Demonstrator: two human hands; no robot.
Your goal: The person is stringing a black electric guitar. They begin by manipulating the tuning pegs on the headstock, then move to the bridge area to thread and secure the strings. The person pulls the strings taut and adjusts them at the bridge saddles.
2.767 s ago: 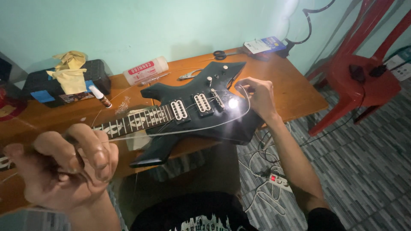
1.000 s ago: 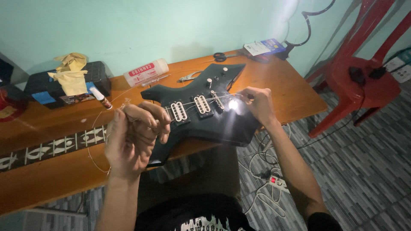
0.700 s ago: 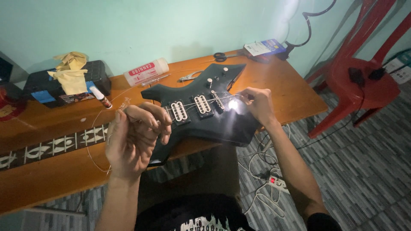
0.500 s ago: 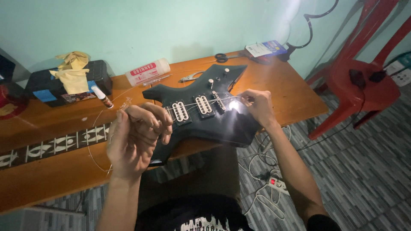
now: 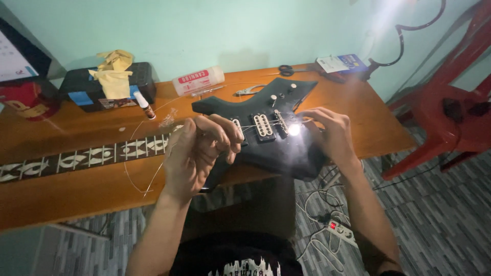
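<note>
A long brown wooden bench [image 5: 317, 97] stands against a pale green wall [image 5: 215, 30]. On the bench lies a black guitar [image 5: 276, 148] with sharp pointy corners. Its body sits near the middle of the bench and hangs a little over the front edge. Its long neck [image 5: 87, 158] with white shapes on it runs off to the left side.

A red plastic chair [image 5: 450, 112] stands on the grey striped floor [image 5: 440, 214], off to the right of the bench.

A black box [image 5: 82, 87] sits at the back left of the bench, with a yellow cloth [image 5: 113, 74] on top of it. A white tube [image 5: 198, 80] lies beside the box. Black scissors [image 5: 286, 69] lie at the back, near a small card pack [image 5: 340, 63]. A little bottle [image 5: 144, 106] lies near the neck.

The left hand [image 5: 197, 153] is over the place where the neck meets the body. Its fingers are curled tight and pinch a thin guitar string [image 5: 153, 179], which loops down in front of the bench. The right hand [image 5: 330, 135] rests on the right end of the guitar body, by a bright spot of light. Its fingers are bent down onto the guitar, but I cannot tell if they grip anything

A white power strip [image 5: 341, 230] with wires lies on the floor under the bench
</note>
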